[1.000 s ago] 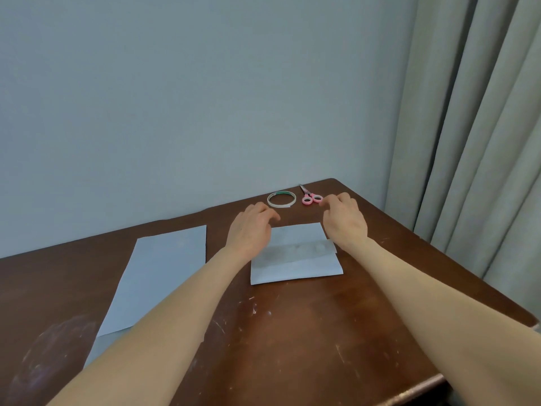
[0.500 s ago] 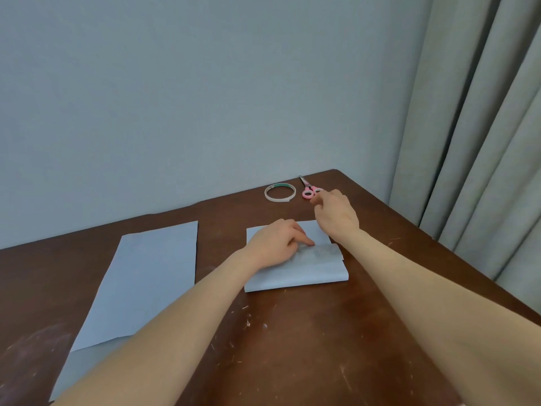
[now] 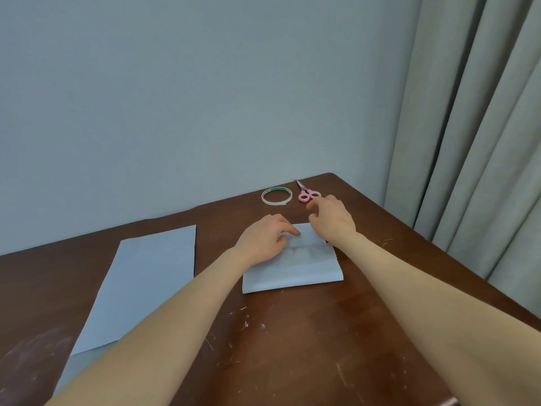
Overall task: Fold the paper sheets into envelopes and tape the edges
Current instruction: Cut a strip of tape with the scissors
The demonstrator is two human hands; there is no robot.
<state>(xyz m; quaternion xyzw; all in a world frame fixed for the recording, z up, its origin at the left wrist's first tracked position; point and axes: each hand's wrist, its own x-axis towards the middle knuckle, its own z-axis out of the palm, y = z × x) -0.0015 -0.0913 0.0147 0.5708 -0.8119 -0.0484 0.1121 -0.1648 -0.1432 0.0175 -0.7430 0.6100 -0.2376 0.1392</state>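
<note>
- a pale wall (image 3: 175,98) backs the table; a grey curtain (image 3: 483,142) hangs at 3 o'clock.
- the scratched brown wooden table (image 3: 292,347) carries everything.
- a flat paper sheet (image 3: 146,282) lies at 9 o'clock of the work, well apart from it, with another sheet's edge showing beneath its near end.
- the folded paper sheet (image 3: 304,268) lies mid-table, flap side up.
- the left hand (image 3: 260,240) rests on its left part, fingers bent, fingertips pressing the flap.
- the right hand (image 3: 332,221) hovers over the fold's 1 o'clock corner, loosely curled and holding nothing, partly blocking the scissors.
- a tape roll (image 3: 273,202) lies flat at 12 o'clock.
- pink-handled scissors (image 3: 308,192) lie just beside the roll.
</note>
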